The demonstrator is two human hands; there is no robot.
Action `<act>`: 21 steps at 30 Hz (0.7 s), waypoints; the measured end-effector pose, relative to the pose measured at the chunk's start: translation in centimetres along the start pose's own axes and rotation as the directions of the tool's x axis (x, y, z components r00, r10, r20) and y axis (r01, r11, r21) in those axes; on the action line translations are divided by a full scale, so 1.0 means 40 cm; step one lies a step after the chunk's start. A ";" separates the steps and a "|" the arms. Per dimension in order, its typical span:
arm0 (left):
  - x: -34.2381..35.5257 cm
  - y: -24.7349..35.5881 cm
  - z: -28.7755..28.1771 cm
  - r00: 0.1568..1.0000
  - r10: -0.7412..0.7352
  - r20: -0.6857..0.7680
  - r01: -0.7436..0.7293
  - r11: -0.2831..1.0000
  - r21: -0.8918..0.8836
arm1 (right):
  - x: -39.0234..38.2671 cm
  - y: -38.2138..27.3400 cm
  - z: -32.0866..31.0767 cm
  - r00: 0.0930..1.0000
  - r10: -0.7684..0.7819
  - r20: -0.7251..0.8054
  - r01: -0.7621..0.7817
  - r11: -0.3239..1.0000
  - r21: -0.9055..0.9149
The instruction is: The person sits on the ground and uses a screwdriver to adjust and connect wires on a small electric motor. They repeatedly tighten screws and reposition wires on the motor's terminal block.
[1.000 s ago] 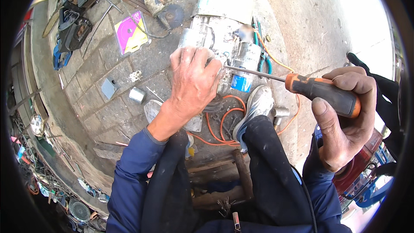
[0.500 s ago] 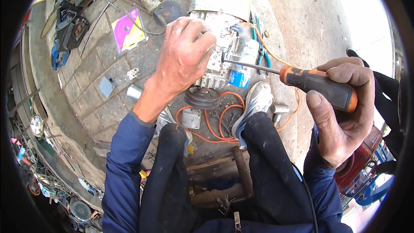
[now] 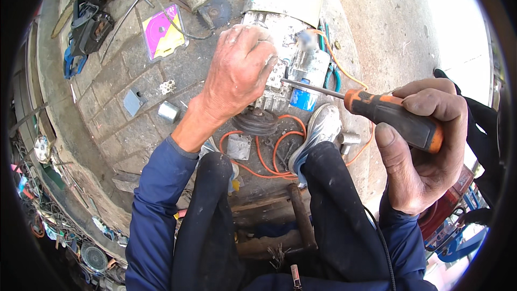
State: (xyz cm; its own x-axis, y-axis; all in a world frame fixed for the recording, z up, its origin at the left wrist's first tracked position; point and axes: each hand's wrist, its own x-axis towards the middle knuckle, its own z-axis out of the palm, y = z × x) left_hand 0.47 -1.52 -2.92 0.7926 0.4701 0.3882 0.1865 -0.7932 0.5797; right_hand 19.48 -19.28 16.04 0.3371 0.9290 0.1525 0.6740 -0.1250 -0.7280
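An electric motor (image 3: 284,1) with a whitish, paint-worn body lies on the paving before my feet, its grooved pulley (image 3: 255,122) toward me. Over the motor's left side rests my left hand (image 3: 239,67), fingers curled down; whatever they grip is hidden beneath the knuckles. My right hand (image 3: 423,143) is closed around the black and orange handle of a screwdriver (image 3: 396,117). Its shaft points left, the tip at the motor's side just right of my left hand. A blue-banded cylinder (image 3: 312,78) is attached on the motor's right side.
Green-handled pliers (image 3: 334,75) lie right of the motor. Orange cable (image 3: 280,156) coils between my shoes. Leftward are a pink and yellow disc package (image 3: 162,32), a grey plate (image 3: 133,102), a metal cylinder (image 3: 168,112) and a toothed saw blade (image 3: 218,11). Power tools (image 3: 89,32) stand far left.
The motor and surroundings appear slightly shifted right in view. My left hand has shifted slightly right too; the screwdriver's handle sits a little lower, its tip still at the motor.
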 end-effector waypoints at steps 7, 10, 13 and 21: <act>-0.004 -0.001 -0.001 1.000 0.007 -0.011 -0.007 1.000 -0.001 | -0.002 -0.013 0.014 1.000 0.018 -0.015 -0.018 1.000 0.025; 0.001 -0.001 0.000 1.000 0.009 -0.013 -0.009 1.000 -0.007 | 0.002 -0.015 0.012 1.000 -0.002 -0.006 0.002 1.000 0.008; -0.006 -0.002 0.000 1.000 0.007 -0.013 -0.007 1.000 -0.005 | 0.001 -0.010 0.018 1.000 -0.005 0.004 0.005 1.000 0.004; -0.006 -0.001 0.001 1.000 0.000 -0.011 0.000 1.000 -0.007 | 0.009 -0.008 0.027 1.000 -0.011 -0.016 0.011 1.000 -0.008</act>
State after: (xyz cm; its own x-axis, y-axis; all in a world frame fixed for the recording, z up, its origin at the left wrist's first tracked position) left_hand 0.32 -1.63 -3.06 0.7861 0.4744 0.3962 0.1824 -0.7905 0.5847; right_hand 18.67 -18.52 15.60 0.3401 0.9246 0.1714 0.6826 -0.1174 -0.7213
